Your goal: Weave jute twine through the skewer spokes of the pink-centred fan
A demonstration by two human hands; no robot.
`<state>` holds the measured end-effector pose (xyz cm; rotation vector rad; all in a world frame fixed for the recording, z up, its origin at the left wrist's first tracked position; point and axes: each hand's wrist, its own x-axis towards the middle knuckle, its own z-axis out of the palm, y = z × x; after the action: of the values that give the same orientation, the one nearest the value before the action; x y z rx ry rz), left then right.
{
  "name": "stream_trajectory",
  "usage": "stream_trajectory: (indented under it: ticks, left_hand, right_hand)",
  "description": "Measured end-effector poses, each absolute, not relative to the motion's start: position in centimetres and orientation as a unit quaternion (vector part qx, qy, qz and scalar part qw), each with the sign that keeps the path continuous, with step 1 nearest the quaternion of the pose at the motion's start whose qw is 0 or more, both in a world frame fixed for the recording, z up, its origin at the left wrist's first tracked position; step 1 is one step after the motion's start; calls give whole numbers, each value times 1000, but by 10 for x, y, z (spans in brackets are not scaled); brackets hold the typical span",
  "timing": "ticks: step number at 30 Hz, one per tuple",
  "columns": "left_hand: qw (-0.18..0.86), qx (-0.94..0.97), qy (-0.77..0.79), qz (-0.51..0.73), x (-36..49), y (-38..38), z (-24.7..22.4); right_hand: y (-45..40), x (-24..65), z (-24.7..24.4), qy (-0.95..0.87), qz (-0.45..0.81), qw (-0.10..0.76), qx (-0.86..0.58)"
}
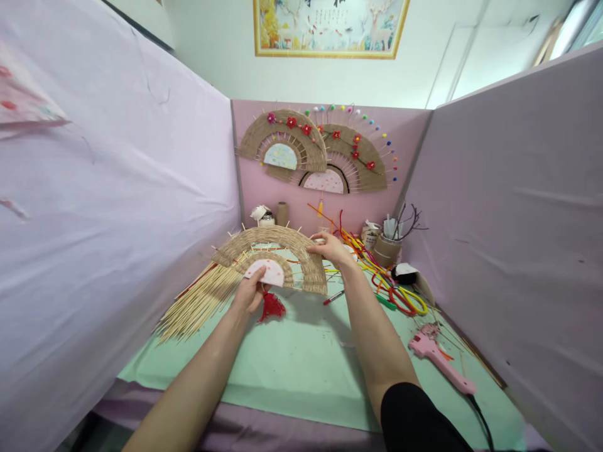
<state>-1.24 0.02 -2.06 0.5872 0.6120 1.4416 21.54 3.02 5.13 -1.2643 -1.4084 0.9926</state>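
Woven straw-coloured fan point(273, 235), half-round, held up over the green tabletop point(292, 364); left hand point(249, 295) pinches its pale centre piece point(270, 275), thumb in front. Right hand point(332, 248): fingers slightly parted, touching the outer band point(315, 270) (whether pinching, cannot tell). Red tassel point(272, 306) below.

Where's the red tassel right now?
In the head view, the red tassel is a little below and left of centre, just under the fan and right of the left hand, with green cloth behind it.
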Motion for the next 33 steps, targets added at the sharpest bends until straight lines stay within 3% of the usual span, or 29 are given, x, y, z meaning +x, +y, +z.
stream_trajectory:
  ticks: [7, 13, 19, 25, 33]
  left_hand:
    - [648, 220, 266, 679, -16, 3, -17]
    - [638, 205, 252, 698, -17, 4, -17]
    - [624, 188, 259, 713, -18, 3, -13]
    - [626, 180, 249, 717, -18, 3, -13]
    - [617, 161, 247, 730, -20, 5, -13]
  right_hand:
    - [24, 213, 51, -594, 480, 415, -495]
    - [25, 209, 52, -560, 448, 478, -507]
    - [23, 211, 47, -605, 508, 392, -472]
    - [29, 216, 46, -590, 456, 422, -516]
    - [17, 221, 48, -648, 511, 302, -476]
